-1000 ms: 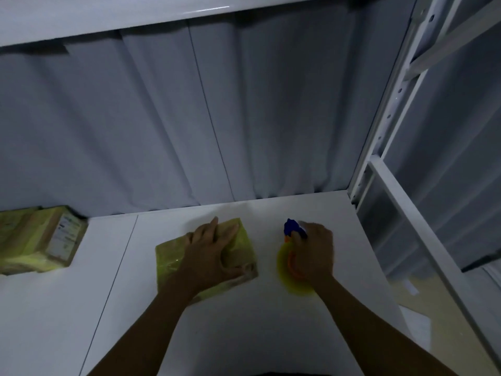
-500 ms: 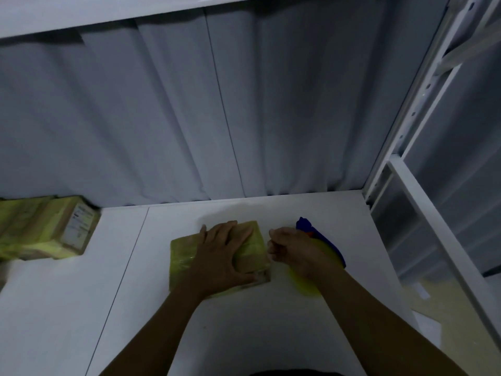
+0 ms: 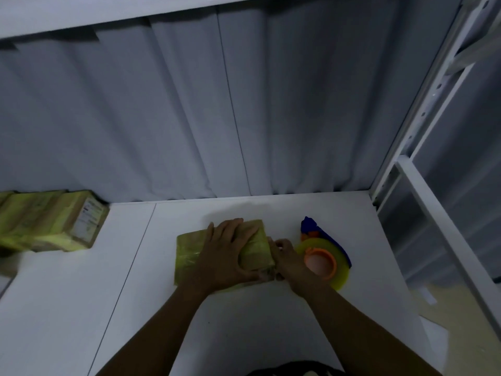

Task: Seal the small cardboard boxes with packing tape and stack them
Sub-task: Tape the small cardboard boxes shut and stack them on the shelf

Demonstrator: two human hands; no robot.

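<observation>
Cardboard box point(image 3: 188, 253) is pinned on the surface point(image 3: 135, 308) under the flat-fingered left hand point(image 3: 227, 256); the tape dispenser point(image 3: 333, 264) has been released and the right hand point(image 3: 288, 263) brought to the box edge, fingers curled, grip unclear, so sealing is judged nearly done.

a storeroom-like packing spot: white metal rack point(image 3: 423, 109), grey curtain point(image 3: 189, 118), taped boxes point(image 3: 48, 221)

- White tabletop point(image 3: 67, 308) before me, one seam at left.
- Grey pleated curtain point(image 3: 176, 118) behind it.
- White shelf point(image 3: 81, 14) over my head.
- White perforated rack upright point(image 3: 431, 96) at my right.
- Tan floor point(image 3: 471, 335) beyond it.
- Light dim.
</observation>
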